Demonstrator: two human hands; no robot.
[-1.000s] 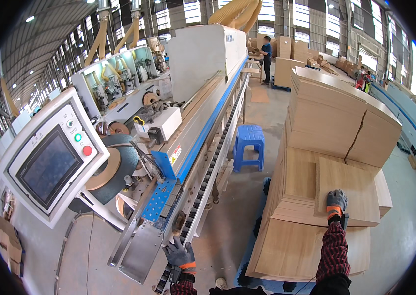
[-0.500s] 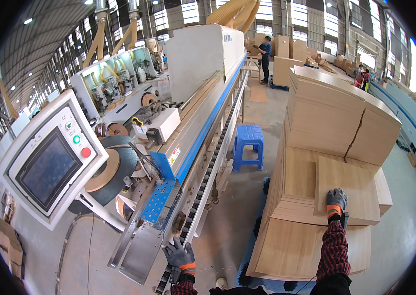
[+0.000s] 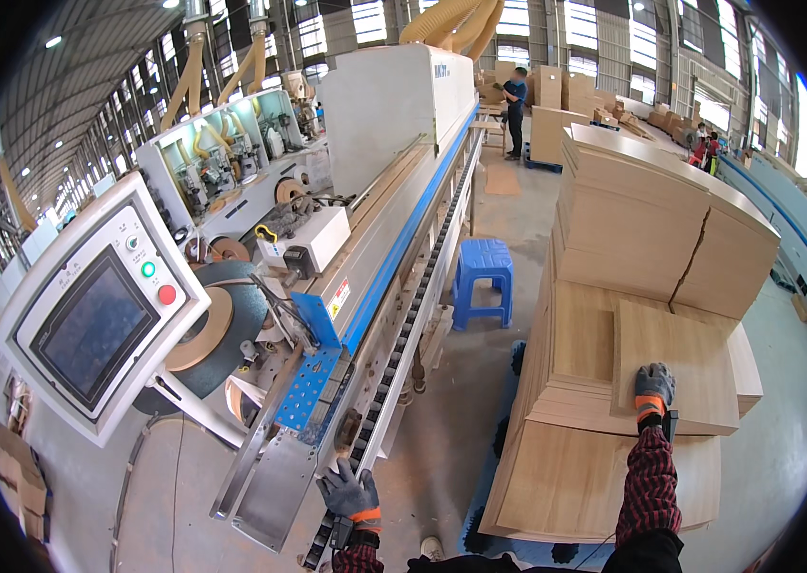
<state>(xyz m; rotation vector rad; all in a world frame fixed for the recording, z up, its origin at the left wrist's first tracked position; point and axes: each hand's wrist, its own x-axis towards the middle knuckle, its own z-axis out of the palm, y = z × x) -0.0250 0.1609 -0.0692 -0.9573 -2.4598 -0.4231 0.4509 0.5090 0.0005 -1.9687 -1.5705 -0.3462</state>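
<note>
My left hand, in a grey work glove with an orange cuff, rests on the near end of the machine's feed rail, fingers apart and nothing held. A perforated blue plate and a bare metal infeed table lie just beyond and left of it. On the right, my right hand, gloved the same way, lies palm down on a loose wooden panel. That panel sits atop the lower part of a stepped stack of wood panels. Its fingers are stretched over the surface, not gripping.
A tilted control screen with buttons stands at the left, beside an edge-band roll. Between machine and stack is a blue plastic stool. The stack rests on a blue pallet. Farther back, a person stands near the machine's far end.
</note>
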